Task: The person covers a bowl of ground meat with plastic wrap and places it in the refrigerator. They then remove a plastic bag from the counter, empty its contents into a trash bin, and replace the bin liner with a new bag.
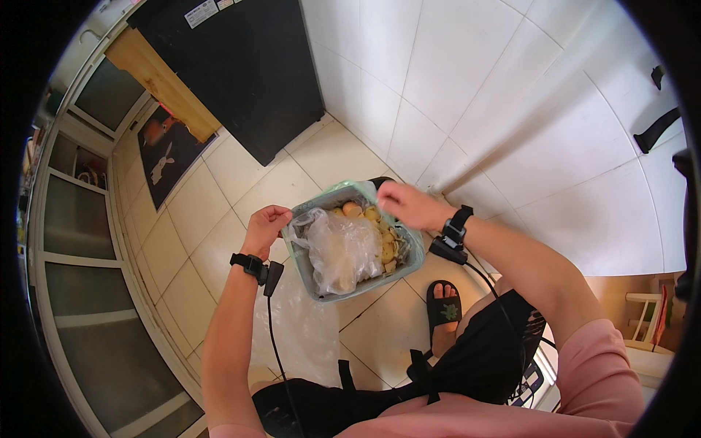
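Note:
A rectangular waste bin (pixel 355 289) with a pale green plastic liner (pixel 419 246) over its rim stands on the tiled floor in front of me. Inside lie a crumpled clear plastic bag (pixel 345 249), yellowish food scraps (pixel 388 249) and what looks like an eggshell (pixel 351 209). My left hand (pixel 266 227) pinches the liner's edge at the bin's left corner. Over the upper right rim is my right hand (pixel 408 205), its fingers blurred and curled close to the liner; whether they hold it does not show.
A clear plastic sheet (pixel 298 328) lies on the floor beside my slippered foot (pixel 444 312). Beyond the bin stand a black appliance (pixel 235 65) and a white tiled wall (pixel 493 109). Framed cabinet doors (pixel 79 216) line the left, near a dark mat (pixel 170 153). Cables hang from both wrist straps.

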Motion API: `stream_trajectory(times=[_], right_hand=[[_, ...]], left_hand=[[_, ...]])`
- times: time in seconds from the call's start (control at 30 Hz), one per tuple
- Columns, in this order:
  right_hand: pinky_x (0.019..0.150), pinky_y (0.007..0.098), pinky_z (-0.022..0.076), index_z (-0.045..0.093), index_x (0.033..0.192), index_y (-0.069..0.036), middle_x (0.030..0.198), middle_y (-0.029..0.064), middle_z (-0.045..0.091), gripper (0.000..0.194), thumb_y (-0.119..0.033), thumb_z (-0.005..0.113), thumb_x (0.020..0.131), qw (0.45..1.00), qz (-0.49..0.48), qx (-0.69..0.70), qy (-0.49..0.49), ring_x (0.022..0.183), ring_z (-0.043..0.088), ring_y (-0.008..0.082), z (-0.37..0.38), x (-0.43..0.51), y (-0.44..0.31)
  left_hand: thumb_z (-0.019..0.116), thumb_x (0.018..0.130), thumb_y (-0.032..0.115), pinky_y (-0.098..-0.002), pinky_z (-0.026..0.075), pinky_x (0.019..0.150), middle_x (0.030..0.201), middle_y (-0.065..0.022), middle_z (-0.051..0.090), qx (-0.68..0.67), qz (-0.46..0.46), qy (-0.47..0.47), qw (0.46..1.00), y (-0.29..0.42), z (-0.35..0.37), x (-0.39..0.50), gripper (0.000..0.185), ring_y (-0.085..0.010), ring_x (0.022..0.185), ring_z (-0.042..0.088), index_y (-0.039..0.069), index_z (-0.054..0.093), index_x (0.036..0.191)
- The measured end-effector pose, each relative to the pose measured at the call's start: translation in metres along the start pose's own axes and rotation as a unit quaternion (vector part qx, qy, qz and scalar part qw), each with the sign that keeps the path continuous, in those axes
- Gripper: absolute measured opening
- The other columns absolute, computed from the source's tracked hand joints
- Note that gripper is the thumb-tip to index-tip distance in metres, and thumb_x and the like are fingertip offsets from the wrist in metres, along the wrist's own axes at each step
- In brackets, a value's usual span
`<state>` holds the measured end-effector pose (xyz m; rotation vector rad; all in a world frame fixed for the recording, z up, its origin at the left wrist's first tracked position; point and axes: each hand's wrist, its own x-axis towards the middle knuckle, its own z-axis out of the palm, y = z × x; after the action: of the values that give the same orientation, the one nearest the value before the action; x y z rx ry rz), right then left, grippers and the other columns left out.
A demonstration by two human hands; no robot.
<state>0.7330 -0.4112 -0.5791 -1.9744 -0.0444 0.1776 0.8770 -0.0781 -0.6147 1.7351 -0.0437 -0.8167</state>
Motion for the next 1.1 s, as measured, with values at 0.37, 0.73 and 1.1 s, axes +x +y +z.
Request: stream_trajectory(times=[0.37, 0.73, 1.1], right_hand=[[0.06, 0.0388, 0.0491, 0.063, 0.098, -0.001, 0.076, 0.0113, 0.063, 0.017, -0.016, 0.056, 0.094, 0.949, 0.161, -0.226, -0.148, 0.063, 0.059, 0.0223, -0.072, -0.012, 0.028], [0.067, 0.0293, 0.0598, 0.052, 0.127, 0.001, 0.089, 0.0084, 0.067, 0.045, -0.013, 0.069, 0.087, 0.887, 0.401, 0.18, -0.143, 0.075, 0.068, 0.0161, -0.022, -0.051, 0.003], [0.062, 0.0284, 0.0577, 0.067, 0.091, 0.006, 0.084, 0.0143, 0.074, 0.03, -0.022, 0.059, 0.1, 0.869, 0.395, -0.057, -0.294, 0.068, 0.071, 0.017, -0.023, -0.061, -0.009]], left_hand=[[0.067, 0.092, 0.001, -0.0194, 0.037, 0.062, 0.071, 0.0082, 0.049, 0.064, 0.132, -0.034, 0.989, 0.04, 0.01, -0.072, 0.023, -0.0032, 0.067, 0.045, 0.002, 0.068, 0.115], [0.07, 0.094, 0.023, -0.0319, 0.057, 0.066, 0.103, -0.0104, 0.069, 0.015, -0.116, -0.015, 0.993, -0.025, 0.031, -0.14, 0.031, -0.0174, 0.091, 0.068, -0.002, 0.06, 0.111], [0.066, 0.096, 0.017, -0.0257, 0.05, 0.064, 0.077, -0.0025, 0.063, -0.013, -0.091, -0.03, 0.995, -0.048, 0.032, -0.155, 0.021, -0.0122, 0.07, 0.064, 0.004, 0.059, 0.082]])
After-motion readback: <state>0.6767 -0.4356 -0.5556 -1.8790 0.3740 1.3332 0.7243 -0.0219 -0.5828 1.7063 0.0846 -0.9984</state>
